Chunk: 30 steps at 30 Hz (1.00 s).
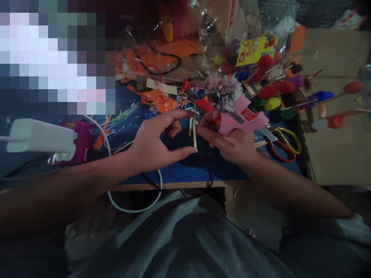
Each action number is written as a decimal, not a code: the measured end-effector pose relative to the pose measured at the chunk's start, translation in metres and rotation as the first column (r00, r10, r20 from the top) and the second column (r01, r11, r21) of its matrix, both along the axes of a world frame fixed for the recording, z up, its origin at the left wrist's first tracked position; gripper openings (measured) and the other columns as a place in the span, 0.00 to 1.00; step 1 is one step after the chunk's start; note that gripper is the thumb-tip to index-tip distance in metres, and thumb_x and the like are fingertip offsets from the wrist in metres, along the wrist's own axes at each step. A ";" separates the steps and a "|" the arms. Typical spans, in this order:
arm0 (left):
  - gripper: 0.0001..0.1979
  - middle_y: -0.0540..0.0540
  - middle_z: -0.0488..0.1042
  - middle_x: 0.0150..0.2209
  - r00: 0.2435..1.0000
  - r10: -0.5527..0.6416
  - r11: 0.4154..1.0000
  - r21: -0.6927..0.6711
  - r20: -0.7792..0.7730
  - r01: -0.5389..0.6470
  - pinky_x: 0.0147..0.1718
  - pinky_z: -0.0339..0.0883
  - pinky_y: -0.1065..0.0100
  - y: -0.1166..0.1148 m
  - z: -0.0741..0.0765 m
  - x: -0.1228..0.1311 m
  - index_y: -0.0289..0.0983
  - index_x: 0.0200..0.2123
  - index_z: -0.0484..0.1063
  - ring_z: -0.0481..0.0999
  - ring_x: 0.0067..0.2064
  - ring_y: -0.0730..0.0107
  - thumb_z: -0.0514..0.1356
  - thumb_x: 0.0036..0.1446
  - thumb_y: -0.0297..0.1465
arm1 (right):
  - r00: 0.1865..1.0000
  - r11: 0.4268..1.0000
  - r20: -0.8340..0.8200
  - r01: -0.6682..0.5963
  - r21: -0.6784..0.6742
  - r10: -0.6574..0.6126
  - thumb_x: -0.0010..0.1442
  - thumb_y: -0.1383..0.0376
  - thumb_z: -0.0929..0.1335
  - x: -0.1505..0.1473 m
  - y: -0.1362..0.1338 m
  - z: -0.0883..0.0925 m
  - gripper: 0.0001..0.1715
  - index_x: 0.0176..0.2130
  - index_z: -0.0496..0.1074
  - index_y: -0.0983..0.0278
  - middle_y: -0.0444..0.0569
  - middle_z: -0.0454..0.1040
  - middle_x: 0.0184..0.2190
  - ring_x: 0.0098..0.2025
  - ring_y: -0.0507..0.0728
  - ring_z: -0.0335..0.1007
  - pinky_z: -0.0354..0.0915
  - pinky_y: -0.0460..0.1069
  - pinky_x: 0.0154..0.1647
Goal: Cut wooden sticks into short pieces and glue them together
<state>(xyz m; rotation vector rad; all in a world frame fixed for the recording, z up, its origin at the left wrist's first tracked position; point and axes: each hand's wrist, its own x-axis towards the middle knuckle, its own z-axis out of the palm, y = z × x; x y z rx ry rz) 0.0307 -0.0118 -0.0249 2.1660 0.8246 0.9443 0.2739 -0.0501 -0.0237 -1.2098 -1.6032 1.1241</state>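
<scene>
My left hand (156, 141) pinches a short wooden stick (194, 135) by its two ends, between the tip of the thumb and the index finger. The stick stands roughly upright over the blue tabletop (179, 170). Close on its right, my right hand (232, 143) is closed around a pink glue gun (243, 117) with a small red light glowing on its side. The right fingertips come near the stick; whether they touch it I cannot tell. Another bit of wood (190, 126) shows just behind the stick.
Scissors (281, 144) with red and yellow handles lie right of my right hand. Several coloured balls on sticks (285, 87) crowd the back right, beside cardboard (337, 146). Orange scraps (158, 99) litter the back. A white charger (40, 136) sits left; its white cable (133, 211) loops over the front edge.
</scene>
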 end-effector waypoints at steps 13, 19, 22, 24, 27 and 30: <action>0.33 0.57 0.68 0.32 0.997 -0.072 0.996 0.049 0.020 0.071 0.35 0.69 0.68 -0.001 -0.001 0.000 0.43 0.66 0.79 0.67 0.30 0.74 0.79 0.59 0.42 | 0.954 0.973 -0.197 0.229 0.001 -0.224 0.64 0.40 0.81 0.000 0.002 -0.007 0.29 0.45 0.70 0.54 0.46 0.81 0.42 0.26 0.53 0.68 0.71 0.53 0.24; 0.33 0.56 0.70 0.32 0.999 -0.029 0.999 0.042 0.021 0.028 0.36 0.70 0.67 0.001 -0.004 0.001 0.44 0.65 0.79 0.68 0.31 0.72 0.79 0.59 0.43 | 0.997 0.998 -0.039 0.063 -0.024 -0.064 0.63 0.35 0.81 0.001 -0.001 -0.005 0.31 0.42 0.77 0.56 0.43 0.77 0.32 0.26 0.54 0.69 0.67 0.51 0.23; 0.33 0.57 0.70 0.31 0.999 -0.037 0.998 0.058 0.016 0.036 0.35 0.69 0.68 0.001 -0.002 0.000 0.41 0.63 0.80 0.69 0.30 0.73 0.81 0.58 0.44 | 1.000 0.999 -0.013 0.027 -0.018 -0.027 0.62 0.38 0.82 0.000 -0.002 -0.003 0.30 0.39 0.78 0.58 0.41 0.74 0.28 0.24 0.52 0.66 0.66 0.50 0.24; 0.33 0.57 0.71 0.31 1.000 -0.028 0.997 0.066 -0.008 0.029 0.36 0.69 0.69 0.001 0.000 0.000 0.40 0.63 0.80 0.70 0.30 0.74 0.81 0.58 0.44 | 0.998 0.999 -0.045 0.036 -0.031 -0.037 0.63 0.37 0.81 -0.001 -0.002 -0.003 0.30 0.40 0.78 0.59 0.41 0.76 0.30 0.23 0.50 0.64 0.65 0.49 0.23; 0.33 0.57 0.72 0.32 0.999 -0.021 0.998 0.062 -0.045 0.024 0.37 0.70 0.70 -0.001 0.003 -0.001 0.39 0.64 0.80 0.70 0.31 0.74 0.80 0.59 0.43 | 0.996 0.998 -0.067 0.048 -0.047 -0.051 0.67 0.37 0.79 -0.002 -0.002 -0.003 0.30 0.40 0.77 0.59 0.42 0.76 0.31 0.23 0.49 0.63 0.65 0.49 0.24; 0.33 0.57 0.72 0.32 0.998 -0.025 0.998 0.060 -0.055 0.028 0.36 0.71 0.69 -0.002 0.004 -0.001 0.38 0.63 0.80 0.71 0.31 0.74 0.80 0.59 0.45 | 0.998 0.999 -0.033 0.047 -0.001 -0.047 0.70 0.38 0.77 0.000 -0.001 -0.004 0.28 0.41 0.77 0.59 0.43 0.77 0.32 0.24 0.49 0.64 0.65 0.49 0.25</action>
